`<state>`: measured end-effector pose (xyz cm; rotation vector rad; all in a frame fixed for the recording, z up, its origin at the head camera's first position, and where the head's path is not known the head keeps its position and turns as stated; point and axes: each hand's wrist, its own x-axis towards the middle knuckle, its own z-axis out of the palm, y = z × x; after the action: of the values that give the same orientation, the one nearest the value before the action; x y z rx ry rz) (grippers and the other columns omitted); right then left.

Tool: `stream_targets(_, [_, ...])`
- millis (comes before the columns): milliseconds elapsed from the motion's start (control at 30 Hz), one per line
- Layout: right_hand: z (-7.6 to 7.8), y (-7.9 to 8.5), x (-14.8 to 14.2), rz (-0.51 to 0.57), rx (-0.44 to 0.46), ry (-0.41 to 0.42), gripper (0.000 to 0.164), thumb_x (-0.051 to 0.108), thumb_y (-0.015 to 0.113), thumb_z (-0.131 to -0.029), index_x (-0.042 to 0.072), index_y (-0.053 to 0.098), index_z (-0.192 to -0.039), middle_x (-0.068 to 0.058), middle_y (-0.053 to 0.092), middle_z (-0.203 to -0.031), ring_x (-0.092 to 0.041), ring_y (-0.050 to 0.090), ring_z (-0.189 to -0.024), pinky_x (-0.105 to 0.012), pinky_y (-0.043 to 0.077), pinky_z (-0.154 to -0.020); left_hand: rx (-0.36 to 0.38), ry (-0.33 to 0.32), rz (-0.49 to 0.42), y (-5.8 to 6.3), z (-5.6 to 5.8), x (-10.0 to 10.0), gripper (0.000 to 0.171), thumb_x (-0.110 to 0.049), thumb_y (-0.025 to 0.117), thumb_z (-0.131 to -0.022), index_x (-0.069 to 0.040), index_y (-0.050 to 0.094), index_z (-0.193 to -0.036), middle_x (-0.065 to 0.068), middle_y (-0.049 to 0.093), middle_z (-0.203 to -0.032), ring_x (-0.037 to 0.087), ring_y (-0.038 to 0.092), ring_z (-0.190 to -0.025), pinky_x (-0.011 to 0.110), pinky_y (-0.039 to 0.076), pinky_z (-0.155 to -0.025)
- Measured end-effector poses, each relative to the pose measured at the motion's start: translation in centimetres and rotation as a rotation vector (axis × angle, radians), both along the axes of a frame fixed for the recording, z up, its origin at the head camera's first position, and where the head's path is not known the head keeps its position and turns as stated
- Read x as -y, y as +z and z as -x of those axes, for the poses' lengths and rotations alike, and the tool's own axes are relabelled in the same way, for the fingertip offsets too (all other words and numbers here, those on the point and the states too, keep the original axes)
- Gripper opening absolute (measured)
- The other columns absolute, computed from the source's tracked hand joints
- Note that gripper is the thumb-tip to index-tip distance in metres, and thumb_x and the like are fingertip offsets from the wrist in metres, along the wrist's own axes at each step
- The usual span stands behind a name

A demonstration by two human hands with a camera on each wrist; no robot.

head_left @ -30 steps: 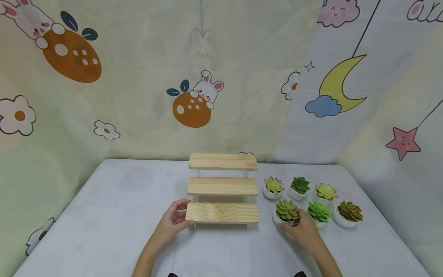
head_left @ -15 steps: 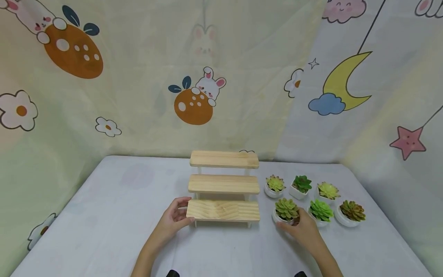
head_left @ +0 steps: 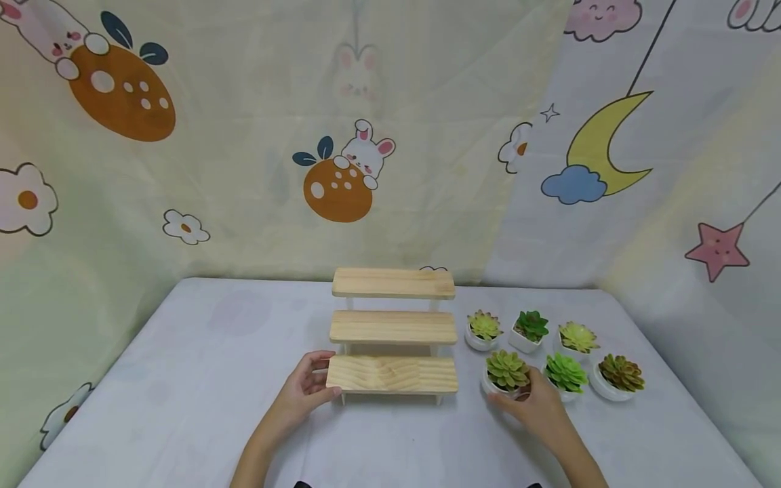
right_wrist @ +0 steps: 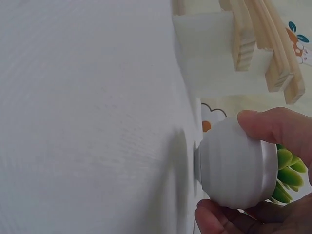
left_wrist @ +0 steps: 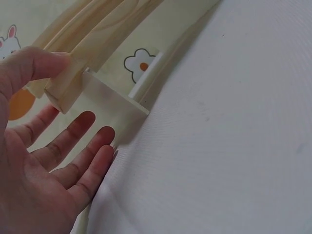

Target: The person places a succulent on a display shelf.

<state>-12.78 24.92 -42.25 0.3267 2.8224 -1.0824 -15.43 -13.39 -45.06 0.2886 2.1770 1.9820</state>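
Note:
A three-tier wooden display stand (head_left: 392, 374) with pale side supports stands mid-table. My left hand (head_left: 305, 385) holds the left end of its lowest plank (left_wrist: 73, 85), thumb at the front corner and index finger toward the back corner; the other fingers spread loosely below in the left wrist view. My right hand (head_left: 537, 407) grips a small potted succulent (head_left: 508, 369) to the right of the stand. In the right wrist view, thumb and fingers lie on opposite sides of its round white pot (right_wrist: 236, 165), which is upright with its base right at the tabletop.
Several other potted succulents stand close by on the right: a yellow-green one (head_left: 484, 327), a dark green one in a square pot (head_left: 529, 329), a pale one (head_left: 576, 337), a bright green one (head_left: 565, 373) and a brownish one (head_left: 619, 376). A printed cloth backdrop (head_left: 427, 169) rises behind the white table (head_left: 244, 339).
The head view shifts slightly. Both hands keep their places on the stand and the potted succulent.

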Motion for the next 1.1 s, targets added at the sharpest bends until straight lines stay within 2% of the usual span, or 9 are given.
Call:
stream_targets(233, [-0.2, 0.5, 0.5, 0.030, -0.014, 0.005, 0.089, 0.044, 0.075, -0.074, -0.012, 0.034, -0.128, -0.025, 0.055, -0.111, -0.024, 0.057, -0.090, -0.032, 0.050, -0.067, -0.001, 0.021, -0.004, 0.0, -0.1, 0.2, 0.060, -0.005, 0.070, -0.079, -0.004, 0.041, -0.131, 0.019, 0.049, -0.124, 0.021, 0.056, -0.106, 0.021, 0.048, -0.084])
stream_targets(500, [-0.5, 1.4, 0.9, 0.036, -0.010, -0.001, 0.084, 0.044, 0.075, -0.074, -0.010, 0.036, -0.126, -0.023, 0.055, -0.110, -0.024, 0.057, -0.090, -0.030, 0.049, -0.066, -0.009, 0.006, 0.015, 0.0, 0.1, 0.2, 0.060, -0.008, 0.071, -0.079, -0.006, 0.040, -0.131, 0.020, 0.050, -0.124, 0.024, 0.056, -0.106, 0.022, 0.048, -0.083])
stream_targets(733, [-0.9, 2.6, 1.4, 0.052, -0.014, 0.003, 0.088, 0.048, 0.074, -0.074, -0.007, 0.033, -0.130, -0.024, 0.053, -0.116, -0.026, 0.057, -0.096, -0.033, 0.050, -0.070, -0.001, 0.020, 0.023, 0.1, 0.1, 0.1, 0.060, -0.010, 0.071, -0.080, -0.007, 0.041, -0.132, 0.020, 0.050, -0.124, 0.025, 0.056, -0.105, 0.022, 0.049, -0.082])
stream_targets(1100, [-1.9, 3.1, 3.1, 0.105, -0.051, 0.023, 0.085, 0.043, 0.076, -0.074, -0.001, 0.034, -0.133, -0.020, 0.050, -0.123, -0.025, 0.056, -0.098, -0.029, 0.048, -0.068, 0.023, 0.007, 0.008, 0.0, -0.3, 0.0, 0.061, -0.010, 0.070, -0.081, -0.008, 0.039, -0.133, 0.020, 0.048, -0.127, 0.025, 0.056, -0.104, 0.024, 0.049, -0.081])
